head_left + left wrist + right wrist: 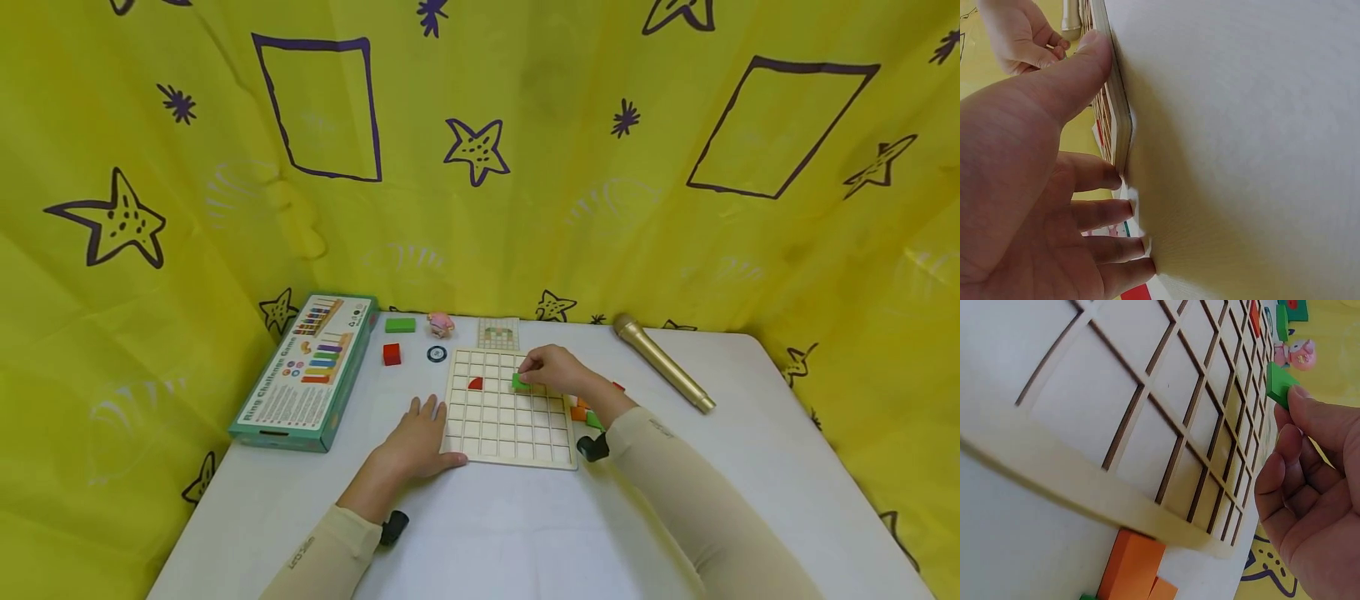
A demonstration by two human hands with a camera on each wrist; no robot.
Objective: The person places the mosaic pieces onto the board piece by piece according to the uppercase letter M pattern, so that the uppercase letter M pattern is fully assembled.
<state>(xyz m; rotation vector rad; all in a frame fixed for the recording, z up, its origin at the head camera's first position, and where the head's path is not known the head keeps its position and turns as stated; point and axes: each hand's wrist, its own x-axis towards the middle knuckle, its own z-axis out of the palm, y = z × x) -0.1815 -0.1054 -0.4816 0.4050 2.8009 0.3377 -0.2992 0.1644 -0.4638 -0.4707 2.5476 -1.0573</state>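
A pale wooden grid board (510, 425) lies on the white table, with a red quarter-round piece (476, 383) in one of its upper-left cells. Between thumb and forefinger my right hand (558, 369) pinches a small green square tile (1280, 382), held over the board's upper middle. My left hand (414, 442) rests at the board's lower-left corner, fingers spread along its left side and thumb at the front edge. In the left wrist view the fingers of that hand (1054, 181) look straight, and its thumb lies against the board's edge (1121, 125).
Orange pieces (578, 413) and a green piece (593, 420) lie right of the board. Behind it is a patterned card (498, 333). Leftward are a game box (307, 375), red cube (392, 354), green block (400, 325), round chip (437, 354) and pink figurine (440, 324). A gold microphone (663, 362) lies right.
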